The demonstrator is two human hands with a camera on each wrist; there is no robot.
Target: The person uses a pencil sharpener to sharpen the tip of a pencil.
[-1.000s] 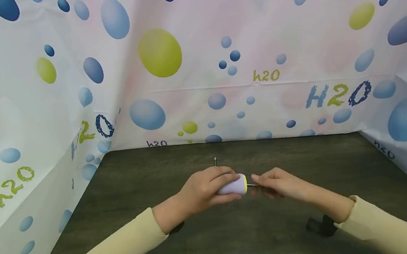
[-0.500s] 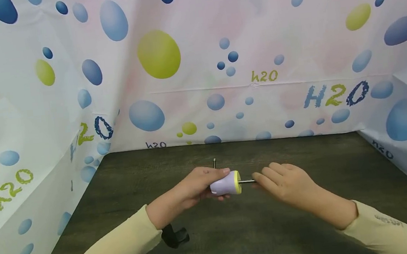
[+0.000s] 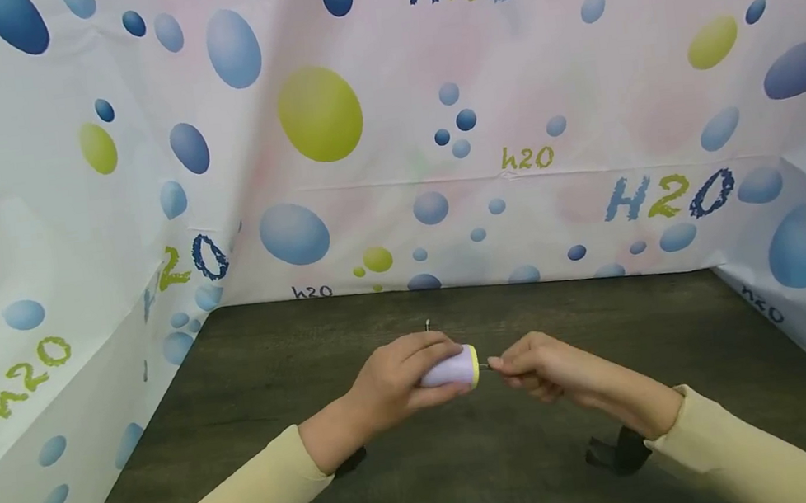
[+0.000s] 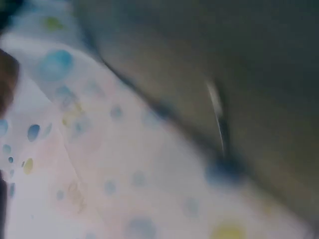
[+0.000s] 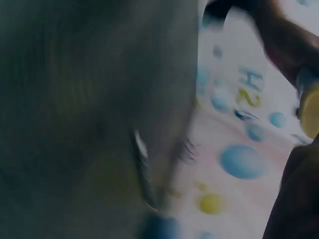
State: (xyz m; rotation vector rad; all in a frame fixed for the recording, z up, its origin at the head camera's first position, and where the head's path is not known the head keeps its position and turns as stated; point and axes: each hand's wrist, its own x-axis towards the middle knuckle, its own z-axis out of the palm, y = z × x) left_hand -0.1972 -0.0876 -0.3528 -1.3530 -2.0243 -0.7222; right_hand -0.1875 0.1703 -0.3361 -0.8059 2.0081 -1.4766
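In the head view my left hand (image 3: 401, 378) grips a stubby lilac screwdriver handle (image 3: 452, 370) with a yellow collar, held just above the dark table (image 3: 427, 464). A thin metal bit (image 3: 485, 367) sticks out of the collar to the right. My right hand (image 3: 535, 365) pinches that bit close to the collar with curled fingers. A second small metal bit (image 3: 428, 325) lies on the table just behind the left hand. Both wrist views are heavily blurred; the left wrist view shows a pale streak that may be that bit (image 4: 215, 102).
A bubble-patterned "H2O" backdrop (image 3: 388, 120) walls the table at the back, left and right. Black wrist straps (image 3: 615, 453) show under both cream sleeves.
The right hand, whose fingers were straighter half a second ago, has curled and closed in on the bit near the collar. The left hand has rolled back over the handle.
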